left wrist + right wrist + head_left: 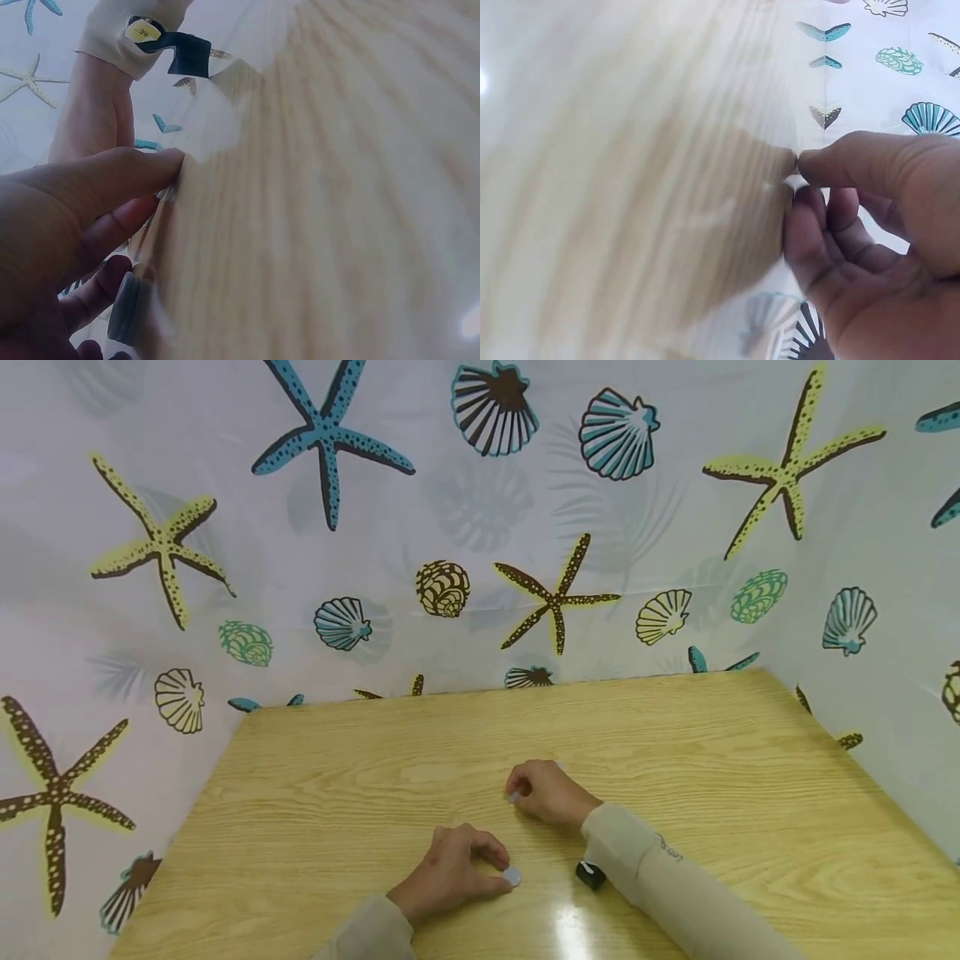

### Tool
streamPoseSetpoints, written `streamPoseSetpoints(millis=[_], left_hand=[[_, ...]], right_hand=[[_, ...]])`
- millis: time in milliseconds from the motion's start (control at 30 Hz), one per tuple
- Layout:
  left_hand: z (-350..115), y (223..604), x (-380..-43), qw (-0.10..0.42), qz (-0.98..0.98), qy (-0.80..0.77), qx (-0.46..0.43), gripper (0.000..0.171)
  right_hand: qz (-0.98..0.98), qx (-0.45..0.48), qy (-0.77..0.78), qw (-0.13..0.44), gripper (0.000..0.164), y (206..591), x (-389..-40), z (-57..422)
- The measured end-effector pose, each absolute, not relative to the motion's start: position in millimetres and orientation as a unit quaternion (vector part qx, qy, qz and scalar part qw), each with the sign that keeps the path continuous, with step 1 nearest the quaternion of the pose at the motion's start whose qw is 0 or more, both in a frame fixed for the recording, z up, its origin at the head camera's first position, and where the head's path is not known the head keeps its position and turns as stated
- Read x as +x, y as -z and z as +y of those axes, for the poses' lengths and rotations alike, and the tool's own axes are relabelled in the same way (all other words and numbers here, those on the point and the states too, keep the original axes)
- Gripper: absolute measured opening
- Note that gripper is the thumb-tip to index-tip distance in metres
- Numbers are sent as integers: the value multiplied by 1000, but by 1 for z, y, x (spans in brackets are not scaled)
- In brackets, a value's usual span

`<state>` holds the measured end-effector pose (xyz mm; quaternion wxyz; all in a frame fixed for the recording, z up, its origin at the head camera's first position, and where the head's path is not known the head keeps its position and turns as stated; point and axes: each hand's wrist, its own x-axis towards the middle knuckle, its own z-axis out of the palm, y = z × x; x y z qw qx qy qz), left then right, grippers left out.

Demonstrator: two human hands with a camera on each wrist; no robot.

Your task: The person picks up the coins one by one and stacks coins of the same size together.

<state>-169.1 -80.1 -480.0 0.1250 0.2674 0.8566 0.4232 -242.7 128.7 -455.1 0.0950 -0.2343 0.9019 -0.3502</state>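
Observation:
My left hand [453, 870] is low over the table, its thumb and index finger pinching a small pale grey disc [512, 876]. In the left wrist view, a thick grey disc [124, 307] shows beside the curled fingertips, close over the wood. Further forward and to the right, my right hand [551, 793] pinches another small pale disc [513, 797] between thumb and index finger. The right wrist view shows those fingertips right at the tabletop, the disc mostly hidden by them. Behind the right hand's knuckles a sliver of something pale [558, 765] peeks out.
A wooden table [360, 777] lies under both hands. White cloth [480, 502] printed with starfish and shells stands along its back and sides. A black camera piece [591, 874] hangs at the right sleeve [637, 860]. Light glares off the wood near the front.

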Motion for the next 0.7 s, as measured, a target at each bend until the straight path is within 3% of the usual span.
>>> streamPoseSetpoints(millis=[167,700], left_hand=[[-80,479,-170,128,858,-422,264,20],[-80,477,-171,133,863,-414,258,19]], right_hand=[[899,-241,354,90,2,454,-242,134],[881,-219,398,130,4,452,-220,153]])
